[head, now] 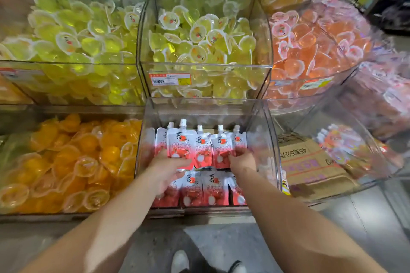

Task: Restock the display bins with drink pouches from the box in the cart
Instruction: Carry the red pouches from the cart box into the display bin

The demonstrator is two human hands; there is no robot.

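Both hands reach into the clear bin (pixel 264 139). The left hand (pixel 165 170) and right hand (pixel 240 159) have their fingers grasping a row of drink pouches (pixel 203 146). More pouches (pixel 213 188) lie just below the fingers.

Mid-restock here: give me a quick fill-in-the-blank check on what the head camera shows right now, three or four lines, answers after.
1. Both hands reach into the clear bin that holds red-and-white drink ____.
2. The left hand and the right hand press on the ____ row of pouches, caps pointing up.
3. The bin to the left of it holds jelly cups coloured ____.
4. The bin directly above it holds jelly cups coloured ____.

Missing words: pouches; back; orange; yellow-green.
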